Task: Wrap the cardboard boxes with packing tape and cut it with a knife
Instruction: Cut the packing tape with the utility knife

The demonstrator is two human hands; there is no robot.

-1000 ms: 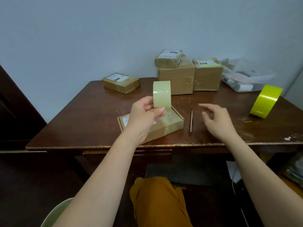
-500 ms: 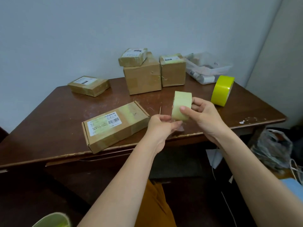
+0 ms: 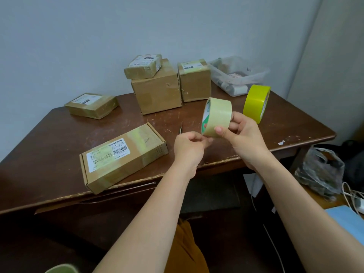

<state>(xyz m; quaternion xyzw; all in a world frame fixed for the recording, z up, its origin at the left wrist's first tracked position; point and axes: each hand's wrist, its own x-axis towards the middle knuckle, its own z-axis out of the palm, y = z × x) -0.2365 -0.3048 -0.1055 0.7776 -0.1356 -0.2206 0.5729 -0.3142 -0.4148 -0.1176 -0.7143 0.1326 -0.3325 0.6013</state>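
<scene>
A pale roll of packing tape (image 3: 217, 115) is held above the table's front edge. My right hand (image 3: 243, 134) grips it from the right, thumb on its outer face. My left hand (image 3: 190, 144) has its fingers curled at the roll's lower left edge, pinching there. A flat cardboard box (image 3: 122, 156) with a white barcode label lies on the table to the left, near the front edge. A thin knife (image 3: 180, 130) lies on the table behind my left hand, mostly hidden.
A bright yellow tape roll (image 3: 256, 103) stands on edge at the right. Several taped boxes (image 3: 157, 91) sit at the back, one more (image 3: 91, 105) at the back left. A clear plastic bin (image 3: 239, 75) is at the back right. The brown table (image 3: 295, 125) ends close on the right.
The tape roll went from my left hand above the flat box to my right hand, off to the box's right. My left hand now pinches at the roll's edge. The view swung right.
</scene>
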